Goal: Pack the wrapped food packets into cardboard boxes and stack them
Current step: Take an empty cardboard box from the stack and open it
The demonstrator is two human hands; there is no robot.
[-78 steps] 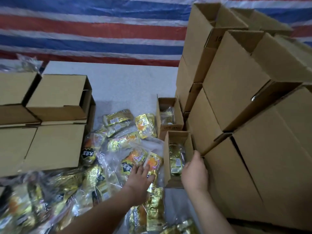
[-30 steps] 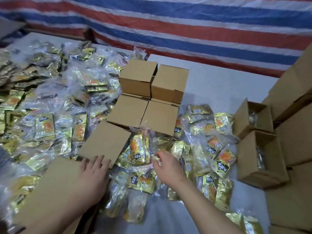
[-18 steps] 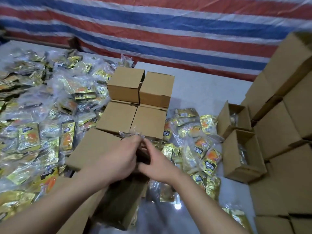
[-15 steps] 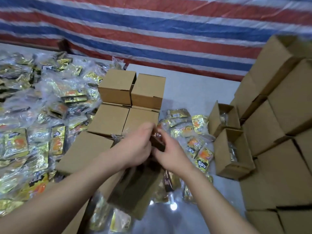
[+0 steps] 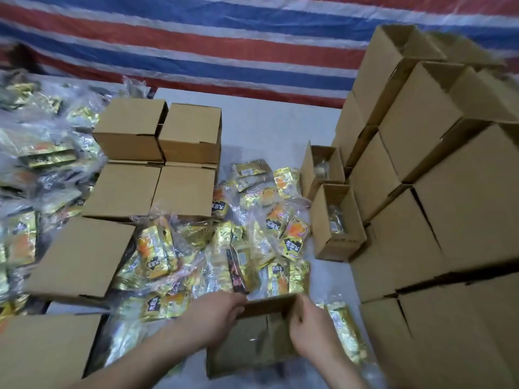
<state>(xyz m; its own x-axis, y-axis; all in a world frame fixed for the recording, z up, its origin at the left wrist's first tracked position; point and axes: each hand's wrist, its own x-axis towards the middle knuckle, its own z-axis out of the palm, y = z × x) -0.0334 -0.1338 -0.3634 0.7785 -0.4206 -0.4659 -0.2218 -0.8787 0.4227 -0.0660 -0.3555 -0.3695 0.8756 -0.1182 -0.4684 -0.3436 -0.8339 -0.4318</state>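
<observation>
An open, empty cardboard box (image 5: 254, 341) stands on the table right in front of me. My left hand (image 5: 216, 315) grips its left rim and my right hand (image 5: 310, 329) grips its right rim. Beyond it lies a heap of gold and orange wrapped food packets (image 5: 238, 242). Two open boxes (image 5: 335, 220) with packets inside stand at the right, beside the heap.
A tall stack of cardboard boxes (image 5: 438, 178) fills the right side. Closed boxes (image 5: 157, 155) sit in rows at the left centre, with more packets (image 5: 31, 153) piled far left. A striped tarp (image 5: 224, 37) hangs behind the grey table (image 5: 266, 124).
Both hands brought a folded box down from chest height, opened it and set it on the table near me. The camera has turned right toward the stack.
</observation>
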